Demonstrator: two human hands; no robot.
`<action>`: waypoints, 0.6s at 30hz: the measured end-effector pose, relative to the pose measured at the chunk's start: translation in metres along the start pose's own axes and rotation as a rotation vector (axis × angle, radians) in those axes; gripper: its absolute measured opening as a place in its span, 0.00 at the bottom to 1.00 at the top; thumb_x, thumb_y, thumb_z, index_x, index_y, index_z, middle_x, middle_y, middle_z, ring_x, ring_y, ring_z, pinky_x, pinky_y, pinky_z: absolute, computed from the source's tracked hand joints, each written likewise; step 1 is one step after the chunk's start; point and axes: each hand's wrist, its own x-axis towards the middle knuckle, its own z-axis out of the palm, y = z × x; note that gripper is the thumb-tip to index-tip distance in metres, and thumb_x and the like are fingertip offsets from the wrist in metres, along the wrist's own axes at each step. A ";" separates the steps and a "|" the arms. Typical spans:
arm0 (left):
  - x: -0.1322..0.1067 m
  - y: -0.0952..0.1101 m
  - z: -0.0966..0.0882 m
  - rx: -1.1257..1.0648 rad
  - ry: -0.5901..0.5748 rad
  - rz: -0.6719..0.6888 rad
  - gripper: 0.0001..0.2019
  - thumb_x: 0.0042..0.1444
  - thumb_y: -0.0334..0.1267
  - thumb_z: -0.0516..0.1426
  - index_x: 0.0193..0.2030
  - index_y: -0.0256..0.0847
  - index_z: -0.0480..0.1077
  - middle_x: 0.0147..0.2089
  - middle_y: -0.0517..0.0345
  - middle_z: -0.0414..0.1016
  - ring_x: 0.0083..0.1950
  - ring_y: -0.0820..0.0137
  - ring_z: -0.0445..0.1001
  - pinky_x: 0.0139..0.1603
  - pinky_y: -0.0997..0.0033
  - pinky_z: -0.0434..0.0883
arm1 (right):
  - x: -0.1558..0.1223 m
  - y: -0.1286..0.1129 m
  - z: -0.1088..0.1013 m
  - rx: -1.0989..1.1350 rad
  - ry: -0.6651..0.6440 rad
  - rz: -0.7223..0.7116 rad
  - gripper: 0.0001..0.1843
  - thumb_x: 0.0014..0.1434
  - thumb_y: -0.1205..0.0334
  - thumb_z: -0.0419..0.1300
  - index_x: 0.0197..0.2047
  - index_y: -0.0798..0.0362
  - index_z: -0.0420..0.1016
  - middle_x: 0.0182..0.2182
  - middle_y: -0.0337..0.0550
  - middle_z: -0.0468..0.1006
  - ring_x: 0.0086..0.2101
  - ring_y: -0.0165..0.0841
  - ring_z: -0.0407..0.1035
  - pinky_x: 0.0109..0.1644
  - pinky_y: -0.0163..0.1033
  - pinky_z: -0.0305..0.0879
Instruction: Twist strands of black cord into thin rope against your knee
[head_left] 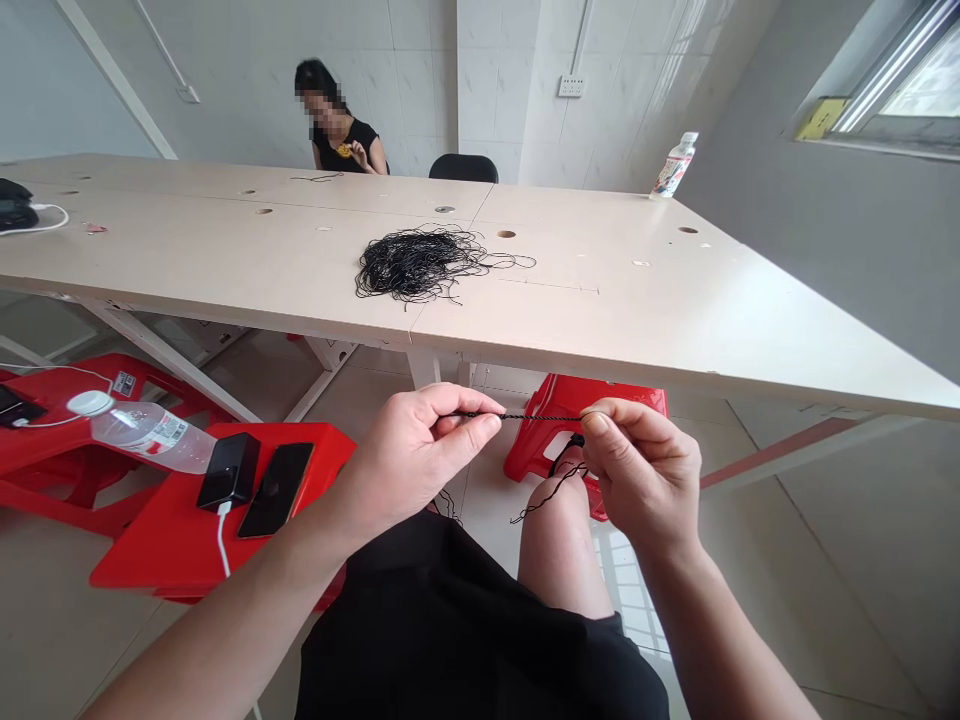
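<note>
A black braided cord stretches level between my two hands, in front of the table edge and over my lap. Its left part is pinched between thumb and fingers of my left hand. The thumb and forefinger of my right hand grip the other part. Loose crinkled ends dangle below my right hand, over my knee. More dark strands hang beneath my left hand. On the table lies a tangled heap of black cord, apart from both hands.
The pale table spans the view. At left, a red stool bears a water bottle, a power bank and a phone. Another red stool stands under the table. Across sits a person; a bottle stands far right.
</note>
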 end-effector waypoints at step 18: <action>0.001 -0.001 -0.003 0.016 0.019 0.049 0.09 0.54 0.44 0.56 0.34 0.42 0.75 0.21 0.63 0.65 0.22 0.78 0.59 0.21 0.76 0.59 | 0.000 0.000 0.003 0.002 -0.010 0.000 0.05 0.53 0.60 0.63 0.32 0.52 0.76 0.22 0.37 0.72 0.19 0.22 0.60 0.19 0.30 0.57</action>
